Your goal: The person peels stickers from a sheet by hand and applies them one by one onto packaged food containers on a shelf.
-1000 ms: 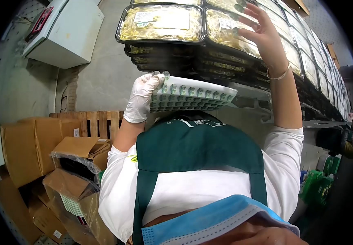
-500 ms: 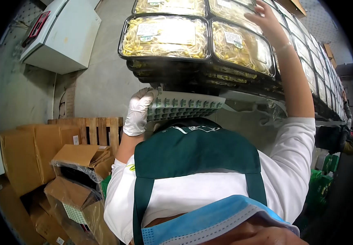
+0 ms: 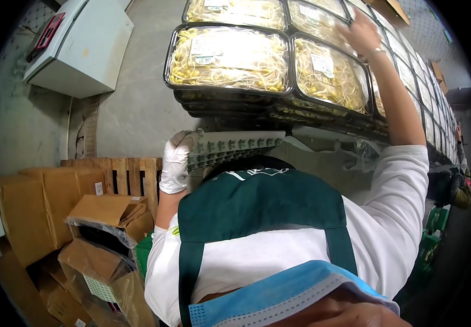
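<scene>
Pale, flat sheet [image 3: 242, 137] with rows of small green labels [image 3: 223, 146]

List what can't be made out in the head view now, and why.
All in the head view:
Right hand: blur hides whether it touches anything.
Print on the sticker sheet: too small to read.
Back tray: cut off by the top edge.
Lower trays: contents mostly hidden by the front tray above.

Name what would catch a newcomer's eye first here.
Probably the brightly lit packs of sprouts, stacked in rows at the top. Next, the gloved left hand below them, holding a sheet of green labels, and the bare right hand over the packs at upper right. The blue mask at the bottom also stands out.
</scene>
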`<state>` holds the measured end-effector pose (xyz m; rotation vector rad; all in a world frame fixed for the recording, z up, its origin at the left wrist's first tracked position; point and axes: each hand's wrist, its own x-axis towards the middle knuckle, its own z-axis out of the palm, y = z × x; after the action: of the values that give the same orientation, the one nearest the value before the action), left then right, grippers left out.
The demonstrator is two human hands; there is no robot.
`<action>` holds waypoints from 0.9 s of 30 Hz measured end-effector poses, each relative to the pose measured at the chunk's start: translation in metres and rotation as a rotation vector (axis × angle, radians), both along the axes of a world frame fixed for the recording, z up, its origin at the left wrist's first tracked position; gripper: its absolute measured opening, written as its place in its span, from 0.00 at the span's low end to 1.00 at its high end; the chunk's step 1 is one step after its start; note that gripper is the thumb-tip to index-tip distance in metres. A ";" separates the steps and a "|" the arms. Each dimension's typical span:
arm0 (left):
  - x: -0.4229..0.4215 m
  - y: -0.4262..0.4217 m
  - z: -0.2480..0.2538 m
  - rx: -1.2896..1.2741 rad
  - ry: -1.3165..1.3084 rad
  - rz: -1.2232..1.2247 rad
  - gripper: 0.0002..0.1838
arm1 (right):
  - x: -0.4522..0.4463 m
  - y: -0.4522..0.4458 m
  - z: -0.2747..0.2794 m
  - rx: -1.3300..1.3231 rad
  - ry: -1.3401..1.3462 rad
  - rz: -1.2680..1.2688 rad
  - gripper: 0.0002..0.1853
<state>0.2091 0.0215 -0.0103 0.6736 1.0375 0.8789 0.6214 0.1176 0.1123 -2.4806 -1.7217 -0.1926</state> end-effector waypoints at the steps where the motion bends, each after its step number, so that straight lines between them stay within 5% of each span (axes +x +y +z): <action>1: -0.002 0.001 -0.004 0.008 0.006 0.007 0.08 | 0.022 -0.007 -0.004 0.032 0.168 0.011 0.41; 4: -0.004 0.001 -0.019 0.056 -0.045 0.019 0.09 | -0.033 -0.063 -0.012 0.299 0.185 0.270 0.30; 6: -0.002 -0.001 -0.009 0.035 -0.023 -0.011 0.08 | -0.059 -0.089 -0.014 0.216 -0.058 0.433 0.42; 8: 0.001 -0.001 -0.003 -0.004 0.021 0.002 0.09 | -0.060 -0.090 -0.023 0.197 0.011 0.394 0.42; 11: 0.003 -0.001 -0.005 0.024 0.038 0.031 0.09 | -0.050 -0.086 -0.024 0.188 0.359 0.398 0.39; 15: 0.007 -0.007 -0.003 -0.025 -0.033 0.110 0.09 | -0.009 -0.055 -0.016 0.348 0.372 0.409 0.39; 16: 0.007 -0.008 -0.004 -0.020 -0.035 0.122 0.09 | -0.004 -0.034 -0.001 0.367 0.438 0.417 0.36; 17: 0.005 -0.008 -0.006 -0.013 -0.016 0.086 0.09 | 0.013 0.001 0.005 0.320 0.808 0.314 0.31; 18: 0.004 -0.008 -0.005 -0.004 0.004 0.050 0.10 | 0.037 0.042 0.007 0.203 0.736 0.358 0.31; 19: 0.006 -0.011 0.004 0.059 0.096 0.035 0.10 | 0.020 0.068 0.000 0.391 0.894 0.210 0.22; 21: 0.006 -0.017 0.009 0.170 0.189 0.012 0.11 | 0.017 0.107 0.006 0.192 0.623 0.084 0.21; 22: 0.006 -0.019 0.011 0.270 0.281 -0.020 0.11 | 0.015 0.125 -0.010 0.382 0.493 0.096 0.15; 24: 0.003 -0.023 -0.002 0.244 0.199 0.009 0.11 | 0.018 0.141 -0.025 0.272 0.663 0.056 0.11; 25: 0.002 -0.026 -0.006 0.193 0.162 0.064 0.11 | 0.017 0.139 -0.024 0.331 0.187 0.185 0.11; 27: 0.002 -0.029 -0.009 0.148 0.117 0.142 0.09 | 0.007 0.128 -0.016 0.247 0.218 0.116 0.09</action>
<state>0.2112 -0.0071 -0.0197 0.7900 1.1437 1.0575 0.6289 0.2459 0.0959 -2.1347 -1.6362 -0.1114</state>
